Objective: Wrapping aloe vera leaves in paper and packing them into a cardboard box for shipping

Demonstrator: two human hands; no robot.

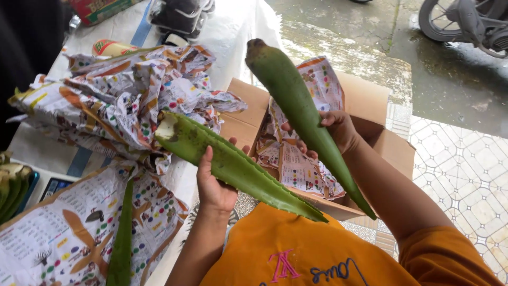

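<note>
Two big aloe vera leaves here. The left hand (214,182) has its fingers curled around the toothed leaf (233,167), cut end up and left, tip toward the orange shirt (296,254). The right hand (338,130) wraps the smoother leaf (301,111) mid-length, fingers closed round it, right over the open cardboard box (370,100) lined with printed paper (299,169). A third leaf (123,238) lies on paper on the table, lower left.

Open brown cardboard box (370,106) sat at counter edge, flaps up, lined with colourful printed paper (301,169). Crumpled printed wrapping sheets (121,100) lay heaped on counter, left of box. Red-green carton (95,9) stood at top left. Red-yellow-green cylindrical pack (108,47) lay just below it. Small dark screen device (53,186) at left edge, partly covered.
</note>
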